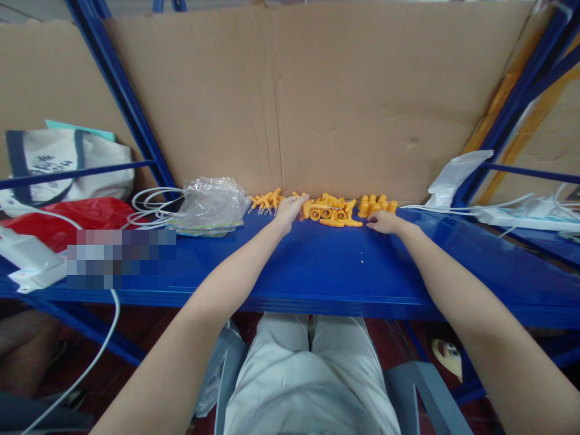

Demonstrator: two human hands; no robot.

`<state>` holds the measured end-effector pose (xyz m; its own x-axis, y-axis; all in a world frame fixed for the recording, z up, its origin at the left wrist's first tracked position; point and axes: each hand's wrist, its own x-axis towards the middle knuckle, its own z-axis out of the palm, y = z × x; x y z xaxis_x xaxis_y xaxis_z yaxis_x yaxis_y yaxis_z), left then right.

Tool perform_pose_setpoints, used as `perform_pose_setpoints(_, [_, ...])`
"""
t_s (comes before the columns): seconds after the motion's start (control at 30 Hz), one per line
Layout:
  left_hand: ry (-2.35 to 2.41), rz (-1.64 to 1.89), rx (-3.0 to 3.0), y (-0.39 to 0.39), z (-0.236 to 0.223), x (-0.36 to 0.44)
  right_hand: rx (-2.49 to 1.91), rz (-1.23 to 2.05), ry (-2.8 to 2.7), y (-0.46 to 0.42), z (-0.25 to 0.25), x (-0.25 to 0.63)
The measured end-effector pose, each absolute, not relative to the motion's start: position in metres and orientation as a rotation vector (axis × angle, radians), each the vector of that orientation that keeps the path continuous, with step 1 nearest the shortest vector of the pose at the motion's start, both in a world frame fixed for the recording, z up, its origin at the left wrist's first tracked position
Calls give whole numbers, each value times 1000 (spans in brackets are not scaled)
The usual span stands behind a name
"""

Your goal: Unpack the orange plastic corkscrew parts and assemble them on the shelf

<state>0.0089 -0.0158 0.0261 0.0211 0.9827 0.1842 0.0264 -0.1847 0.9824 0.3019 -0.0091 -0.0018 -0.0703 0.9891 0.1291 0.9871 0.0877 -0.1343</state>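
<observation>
Small orange plastic parts lie in a row along the back of a blue metal shelf, against a cardboard wall. Some at the left look like branched pieces with springs; some at the right are cone-shaped. My left hand reaches into the pile, fingers extended and touching the orange pieces. My right hand rests on the shelf just in front of the cone-shaped pieces, fingers curled down toward them. Whether either hand holds a piece is hidden.
A crumpled clear plastic bag and coiled white cable lie left of the parts. Further left are a red bag, a white tote and a white device. A white power strip and blue uprights stand at right.
</observation>
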Motion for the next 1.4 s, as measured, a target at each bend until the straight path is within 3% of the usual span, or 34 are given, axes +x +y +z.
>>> perform_pose_setpoints(0.47, [1104,1143,1495,-24,28,13,-1359,-67,-2244,-35,22,242])
perform_pose_setpoints(0.57, [1087,1125,1518,-28,29,15,-1204,142,-2198,-42,21,224])
perform_pose_setpoints(0.7, [1029,1124,1527,-29,29,14,-1010,720,-2053,-46,15,206])
perform_pose_setpoints(0.8, [1001,1135,1496,-30,30,15,-1036,972,-1942,-50,13,199])
perform_pose_setpoints(1.4, [1106,1235,1387,-38,32,25,-1111,1087,-1691,-59,20,197])
